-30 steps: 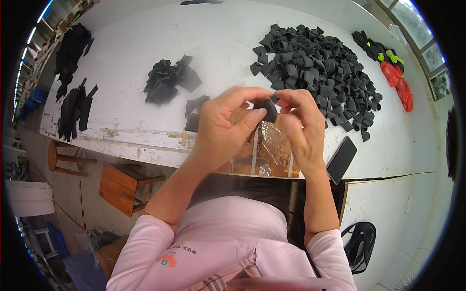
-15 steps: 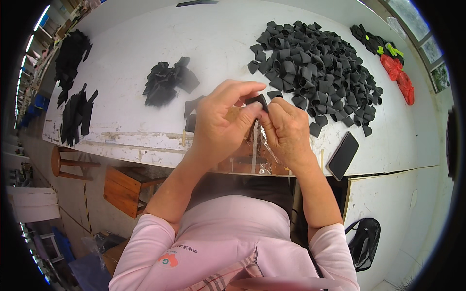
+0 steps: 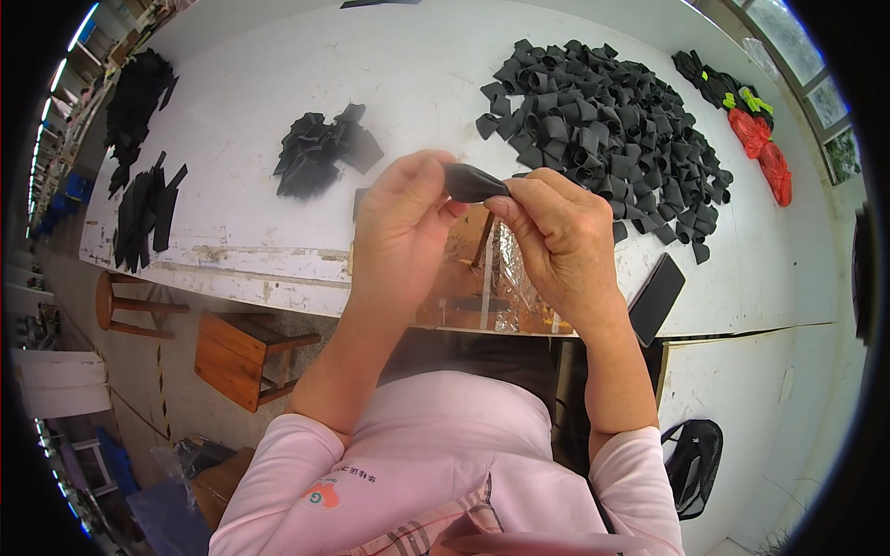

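A small black fabric-like piece [image 3: 475, 183], curved into a loop, is stretched between my two hands above the table's front edge. My left hand [image 3: 400, 222] pinches its left end between thumb and fingers. At its right end, my right hand [image 3: 562, 236] grips a corner with thumb and curled forefinger. A large heap of similar curled black pieces [image 3: 603, 120] lies beyond my right hand. Past my left hand is a smaller pile of flat black pieces [image 3: 320, 153]. Another dark piece is mostly hidden behind my left hand.
Black strips [image 3: 141, 215] lie at the left of the white table [image 3: 227, 102]. A dark phone [image 3: 656, 298] rests near the front edge at right. Red plastic bags [image 3: 760, 148] sit at the far right. Wooden stools [image 3: 232, 360] stand below the table, and brown tape covers its front edge.
My hands have moved apart, and the black piece now shows as a stretched loop between them. My left hand has turned and shifted left; my right has shifted slightly right.
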Demonstrator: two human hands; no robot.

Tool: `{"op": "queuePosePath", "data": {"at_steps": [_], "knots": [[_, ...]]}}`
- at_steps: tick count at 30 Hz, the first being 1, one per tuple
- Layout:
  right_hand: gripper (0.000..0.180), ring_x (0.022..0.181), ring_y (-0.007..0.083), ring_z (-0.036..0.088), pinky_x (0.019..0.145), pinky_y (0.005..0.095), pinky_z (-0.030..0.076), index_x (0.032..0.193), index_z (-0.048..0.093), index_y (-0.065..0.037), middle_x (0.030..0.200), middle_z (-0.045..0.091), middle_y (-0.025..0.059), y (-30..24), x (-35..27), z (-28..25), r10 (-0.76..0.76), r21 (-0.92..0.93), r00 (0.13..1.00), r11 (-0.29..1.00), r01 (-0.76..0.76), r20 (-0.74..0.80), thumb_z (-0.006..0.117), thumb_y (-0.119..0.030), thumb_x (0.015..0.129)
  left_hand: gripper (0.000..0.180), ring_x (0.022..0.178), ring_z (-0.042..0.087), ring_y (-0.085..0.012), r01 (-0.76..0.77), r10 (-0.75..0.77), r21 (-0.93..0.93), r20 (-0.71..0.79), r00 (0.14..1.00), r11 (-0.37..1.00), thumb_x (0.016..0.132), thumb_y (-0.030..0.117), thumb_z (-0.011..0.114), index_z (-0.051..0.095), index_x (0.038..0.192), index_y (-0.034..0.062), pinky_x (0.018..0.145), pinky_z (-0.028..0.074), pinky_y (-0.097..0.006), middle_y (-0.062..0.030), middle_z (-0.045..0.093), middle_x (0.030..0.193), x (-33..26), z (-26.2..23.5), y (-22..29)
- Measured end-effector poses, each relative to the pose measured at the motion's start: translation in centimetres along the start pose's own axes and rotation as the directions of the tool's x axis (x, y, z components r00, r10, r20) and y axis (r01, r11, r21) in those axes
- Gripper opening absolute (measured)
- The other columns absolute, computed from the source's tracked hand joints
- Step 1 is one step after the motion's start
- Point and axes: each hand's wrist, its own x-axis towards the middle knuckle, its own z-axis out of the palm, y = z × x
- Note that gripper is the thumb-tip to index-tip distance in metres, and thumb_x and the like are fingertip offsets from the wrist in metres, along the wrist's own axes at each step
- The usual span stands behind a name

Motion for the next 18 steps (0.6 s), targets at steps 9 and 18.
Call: {"op": "queuePosePath", "data": {"at_steps": [9,18], "knots": [[0.016,0.047,0.0216,0.046,0.041,0.0321,0.035,0.063,0.049,-0.004,0.055,0.042,0.006,0.5,-1.4,1.0,-0.028,-0.058,0.998,0.998,0.025,-0.062,0.062,-0.008,0.072,0.015,0.075,0.05,-0.0085,-0.07,0.075,0.301,-0.005,0.997,0.951,0.084,0.012,0.054,0.058,0.09,-0.0017,0.071,0.04,-0.021,-0.0031,0.057,0.081,-0.9,-0.1,-0.3],[0.018,0.048,0.0228,0.047,0.041,0.0315,0.035,0.061,0.049,-0.004,0.055,0.043,0.0075,-0.9,-0.2,-0.8,-0.055,-0.278,0.994,0.957,0.079,0.09,0.061,-0.011,0.072,0.01,0.072,0.052,-0.0057,-0.114,0.123,0.618,0.028,0.992,0.778,0.082,0.008,0.056,0.06,0.085,-0.0007,0.067,0.042,-0.019,-0.0024,0.06,0.079,-0.9,-0.7,0.3]]}}
